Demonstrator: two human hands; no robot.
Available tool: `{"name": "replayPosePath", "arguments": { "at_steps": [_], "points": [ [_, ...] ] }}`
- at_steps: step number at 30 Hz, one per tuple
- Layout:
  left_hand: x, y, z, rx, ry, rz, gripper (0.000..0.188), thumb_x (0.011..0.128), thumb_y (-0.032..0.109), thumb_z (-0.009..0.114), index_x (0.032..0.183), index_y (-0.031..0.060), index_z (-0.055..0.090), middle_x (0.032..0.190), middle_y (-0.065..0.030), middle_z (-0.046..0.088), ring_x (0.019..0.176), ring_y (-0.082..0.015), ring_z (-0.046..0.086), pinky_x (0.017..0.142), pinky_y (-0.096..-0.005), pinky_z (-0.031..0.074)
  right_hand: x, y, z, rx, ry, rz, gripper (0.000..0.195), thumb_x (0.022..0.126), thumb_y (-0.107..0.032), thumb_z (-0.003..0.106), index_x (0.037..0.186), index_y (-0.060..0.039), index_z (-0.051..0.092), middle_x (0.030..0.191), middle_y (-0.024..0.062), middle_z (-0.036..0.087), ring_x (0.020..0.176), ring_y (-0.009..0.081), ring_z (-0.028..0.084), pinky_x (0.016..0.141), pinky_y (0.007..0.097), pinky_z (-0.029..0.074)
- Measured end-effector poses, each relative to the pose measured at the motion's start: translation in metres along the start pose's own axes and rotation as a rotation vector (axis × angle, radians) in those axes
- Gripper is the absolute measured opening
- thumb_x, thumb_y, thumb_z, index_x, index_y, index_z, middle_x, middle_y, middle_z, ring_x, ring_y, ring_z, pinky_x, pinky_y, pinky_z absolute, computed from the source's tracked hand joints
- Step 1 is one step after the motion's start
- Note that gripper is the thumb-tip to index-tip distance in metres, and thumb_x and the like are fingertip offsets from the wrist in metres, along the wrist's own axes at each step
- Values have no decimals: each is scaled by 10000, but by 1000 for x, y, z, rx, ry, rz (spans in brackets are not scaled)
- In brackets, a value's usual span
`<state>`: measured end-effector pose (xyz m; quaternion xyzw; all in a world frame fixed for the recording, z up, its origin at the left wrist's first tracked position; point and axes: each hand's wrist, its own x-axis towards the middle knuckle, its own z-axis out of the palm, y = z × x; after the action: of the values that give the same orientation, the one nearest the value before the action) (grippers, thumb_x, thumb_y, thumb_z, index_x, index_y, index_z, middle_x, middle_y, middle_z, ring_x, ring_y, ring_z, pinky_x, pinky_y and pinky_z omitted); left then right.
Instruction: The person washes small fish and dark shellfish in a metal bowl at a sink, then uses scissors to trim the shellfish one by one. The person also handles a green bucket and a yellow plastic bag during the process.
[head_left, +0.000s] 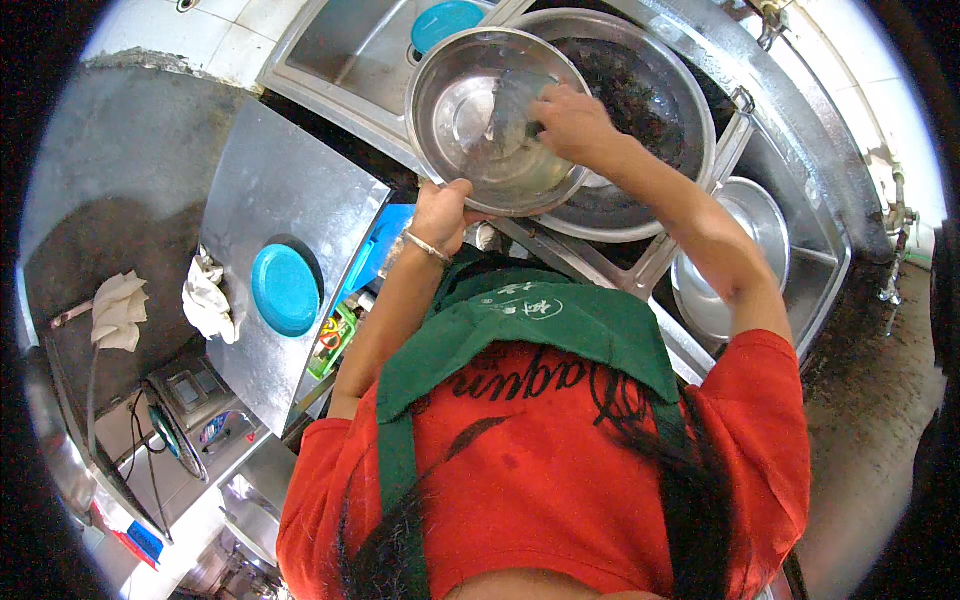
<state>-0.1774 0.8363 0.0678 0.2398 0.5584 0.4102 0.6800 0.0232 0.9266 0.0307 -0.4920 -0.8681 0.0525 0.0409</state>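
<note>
A round stainless steel bowl (450, 169) is tilted in front of me. My left hand (441, 214) grips its near rim, thumb over the edge. Inside the bowl, my right hand (574, 124) is curled around a blurred greyish-green item (517, 94), perhaps a cloth or pad; motion blur hides what it is. Behind and partly under the bowl sits a larger steel basin (694, 112). Dark wet matter (622, 90) lies in that basin, too unclear to name.
At the upper left, a turquoise lid or plate (448, 24) lies in a steel sink (337, 52). Another steel bowl (731, 300) stands in the right sink. On the left, a metal tabletop (292, 172) holds a turquoise round lid or plate (285, 290) and a white cloth (208, 296).
</note>
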Motion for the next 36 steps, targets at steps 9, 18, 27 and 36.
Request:
{"name": "replayPosePath", "arguments": {
  "at_steps": [9, 18, 27, 36],
  "points": [
    [4, -2, -24, -8, 27, -33, 313, 762, 11, 428, 1056, -92, 462, 946, -205, 580, 807, -317, 605, 674, -434, 534, -3, 10, -8, -121, 76, -95, 95, 664, -66, 525, 717, -69, 604, 802, 112, 567, 797, 283, 546, 710, 374, 431],
    [8, 15, -42, -139, 12, -47, 332, 754, 3, 424, 1057, -131, 437, 1031, -210, 539, 899, -339, 566, 783, -457, 495, -37, 82, -2, 109, -85, 404, 196, 693, -135, 522, 834, -46, 626, 904, 172, 594, 898, 345, 562, 754, 414, 467],
    [51, 64, -76, -226, 312, 162, 302, 732, -54, 394, 1019, -146, 416, 995, -231, 519, 874, -361, 563, 743, -489, 521, -68, 72, 59, 290, -174, 424, 249, 700, -196, 574, 894, -42, 601, 925, 177, 572, 886, 343, 554, 779, 414, 453],
    [108, 136, -130, 1223, 926, 1189, 722, 657, -17, 505, 1287, -77, 157, 1111, -330, 337, 962, -480, 431, 855, -456, 395, -84, 59, 67, 211, -87, 419, 307, 698, -164, 570, 984, -52, 585, 1035, 187, 518, 988, 350, 496, 832, 421, 435]
  ]
}}
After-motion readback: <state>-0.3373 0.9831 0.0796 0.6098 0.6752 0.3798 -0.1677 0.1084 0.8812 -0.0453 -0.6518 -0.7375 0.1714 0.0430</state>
